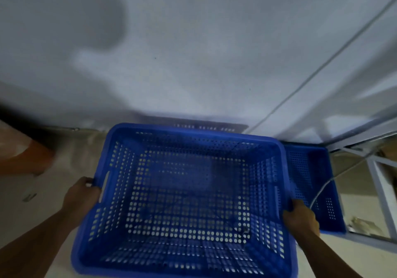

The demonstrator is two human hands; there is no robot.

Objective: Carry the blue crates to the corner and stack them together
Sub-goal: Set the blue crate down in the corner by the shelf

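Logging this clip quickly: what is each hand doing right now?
Left hand: closed on the left rim of the blue crate.
Right hand: closed on the crate's right rim.

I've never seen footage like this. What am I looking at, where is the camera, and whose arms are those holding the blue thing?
There is no machine here. The single picture comes from a wide-angle camera worn on a person's head, looking forward and down, so the arms are the wearer's own. The left hand and right hand each have a grip on a side rim of an empty blue crate with perforated walls, held above a pale floor. Just beyond it to the right a second crate sits by the wall, near the room's corner. A thin cable hangs across it. The picture is dim and blurred, so finer detail is unclear.
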